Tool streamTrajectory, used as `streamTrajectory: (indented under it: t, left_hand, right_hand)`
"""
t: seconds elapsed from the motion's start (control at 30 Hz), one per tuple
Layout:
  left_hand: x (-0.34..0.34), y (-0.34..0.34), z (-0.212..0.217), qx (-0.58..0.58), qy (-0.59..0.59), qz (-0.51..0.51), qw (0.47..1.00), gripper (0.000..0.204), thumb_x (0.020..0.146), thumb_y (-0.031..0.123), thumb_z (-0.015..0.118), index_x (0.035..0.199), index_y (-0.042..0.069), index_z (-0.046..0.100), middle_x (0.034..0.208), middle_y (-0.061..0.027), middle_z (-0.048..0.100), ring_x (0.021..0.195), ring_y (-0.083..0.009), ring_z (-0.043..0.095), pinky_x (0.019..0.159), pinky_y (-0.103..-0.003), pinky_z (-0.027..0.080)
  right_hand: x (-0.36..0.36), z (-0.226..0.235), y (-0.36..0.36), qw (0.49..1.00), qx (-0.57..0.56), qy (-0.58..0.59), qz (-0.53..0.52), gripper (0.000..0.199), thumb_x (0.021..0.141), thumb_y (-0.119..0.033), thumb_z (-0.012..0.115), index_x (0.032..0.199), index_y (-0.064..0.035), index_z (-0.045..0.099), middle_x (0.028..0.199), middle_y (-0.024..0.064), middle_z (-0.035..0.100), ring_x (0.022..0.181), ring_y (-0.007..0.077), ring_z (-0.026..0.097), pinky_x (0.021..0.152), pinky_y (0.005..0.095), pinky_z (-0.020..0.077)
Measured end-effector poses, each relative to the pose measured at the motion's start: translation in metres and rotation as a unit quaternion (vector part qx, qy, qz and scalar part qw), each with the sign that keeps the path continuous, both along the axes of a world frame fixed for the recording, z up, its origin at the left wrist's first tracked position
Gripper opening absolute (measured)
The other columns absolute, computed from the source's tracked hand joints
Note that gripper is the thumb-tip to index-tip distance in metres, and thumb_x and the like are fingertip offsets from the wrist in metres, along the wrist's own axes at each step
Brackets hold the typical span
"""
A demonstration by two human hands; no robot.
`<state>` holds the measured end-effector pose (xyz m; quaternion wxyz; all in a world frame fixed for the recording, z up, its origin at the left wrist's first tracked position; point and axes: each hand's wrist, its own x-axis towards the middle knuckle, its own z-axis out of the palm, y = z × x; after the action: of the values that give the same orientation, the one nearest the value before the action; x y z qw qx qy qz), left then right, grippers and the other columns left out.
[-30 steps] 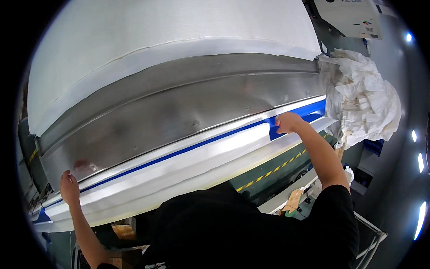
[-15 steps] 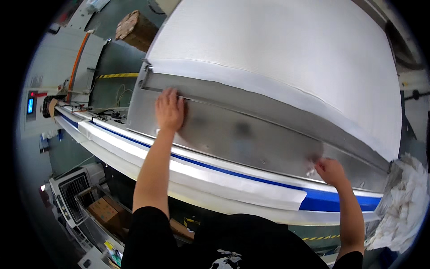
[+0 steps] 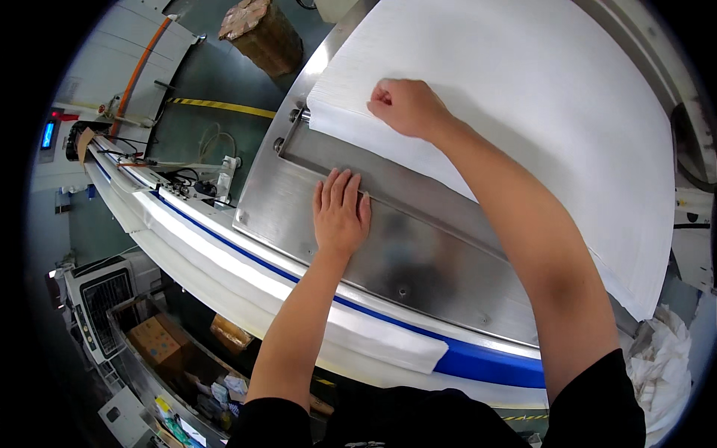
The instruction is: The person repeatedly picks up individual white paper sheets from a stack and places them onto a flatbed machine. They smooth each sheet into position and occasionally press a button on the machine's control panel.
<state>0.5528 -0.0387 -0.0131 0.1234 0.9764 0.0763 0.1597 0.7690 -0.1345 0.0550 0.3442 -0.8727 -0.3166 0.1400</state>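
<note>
My left hand (image 3: 341, 213) lies flat on the brushed metal plate (image 3: 403, 272), fingers stretched out and a little apart, the tips by the plate's raised edge. My right hand (image 3: 409, 108) is curled into a loose fist over the near left part of a wide stack of white sheets (image 3: 523, 97). Whether anything is inside that fist is hidden. The stack rests behind the plate, its near edge overhanging a sunken metal strip (image 3: 396, 179). At the strip's left end sits a small metal bracket (image 3: 297, 118).
A white rail with a blue strip (image 3: 485, 366) runs along the plate's near side. Crumpled white material (image 3: 661, 366) lies at the right. A brown block (image 3: 261, 37) stands on the floor at the far left, and a cart with cardboard boxes (image 3: 160, 343) at the near left.
My right hand has gone from the plate's near right edge up and left, over the white stack. The view has shifted; my left hand still rests on the plate, near its raised edge.
</note>
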Motion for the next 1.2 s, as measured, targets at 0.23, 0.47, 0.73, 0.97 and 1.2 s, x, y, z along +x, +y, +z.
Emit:
streamTrajectory:
  t: [0.23,0.47,0.73,0.97,1.2]
  left_hand:
    - [-0.001,0.004,-0.001,-0.010,0.011,0.003,1.000,0.036,0.089,0.024,0.050,0.120,0.007,0.053,0.126,-0.0114,0.051,0.125,-0.0313,0.040,0.107,-0.048,0.025]
    - [0.026,0.028,0.005,-0.046,-0.047,0.011,0.998,0.040,0.087,0.020,0.053,0.125,0.007,0.049,0.127,-0.0124,0.049,0.123,-0.0317,0.043,0.105,-0.045,0.028]
    - [0.108,0.082,0.020,0.105,-0.113,-0.014,0.988,0.044,0.088,0.018,0.050,0.131,0.011,0.045,0.132,-0.0094,0.048,0.125,-0.0273,0.042,0.106,-0.044,0.027]
    - [0.103,0.087,0.007,0.107,-0.109,-0.022,0.988,0.040,0.087,0.019,0.051,0.126,0.012,0.048,0.130,-0.0075,0.050,0.125,-0.0257,0.043,0.106,-0.043,0.028]
    - [0.084,0.086,0.012,0.099,-0.117,-0.019,0.988,0.035,0.081,0.020,0.059,0.115,0.012,0.053,0.122,-0.0057,0.053,0.120,-0.0253,0.047,0.105,-0.044,0.029]
  right_hand:
    - [0.021,-0.015,0.036,0.999,-0.050,0.015,-0.015,0.017,0.076,-0.025,0.059,0.083,-0.0128,0.067,0.083,0.0057,0.068,0.082,0.0246,0.064,0.073,0.0374,0.0508]
    - [0.017,-0.012,0.034,0.996,-0.062,-0.025,-0.059,0.015,0.076,-0.025,0.057,0.081,-0.0159,0.068,0.082,0.0031,0.068,0.080,0.0250,0.063,0.071,0.0378,0.0503]
    - [0.018,-0.019,0.036,0.995,-0.062,-0.048,-0.068,0.016,0.077,-0.027,0.056,0.082,-0.0170,0.067,0.081,0.0035,0.068,0.079,0.0249,0.064,0.071,0.0384,0.0501]
    - [0.019,-0.023,0.035,0.994,-0.059,-0.072,-0.065,0.017,0.078,-0.028,0.055,0.084,-0.0172,0.067,0.081,0.0039,0.068,0.079,0.0253,0.064,0.072,0.0388,0.0506]
    - [0.018,-0.024,0.035,0.989,-0.076,-0.102,-0.070,0.021,0.081,-0.031,0.058,0.086,-0.0131,0.067,0.076,0.0026,0.068,0.072,0.0218,0.064,0.069,0.0350,0.0505]
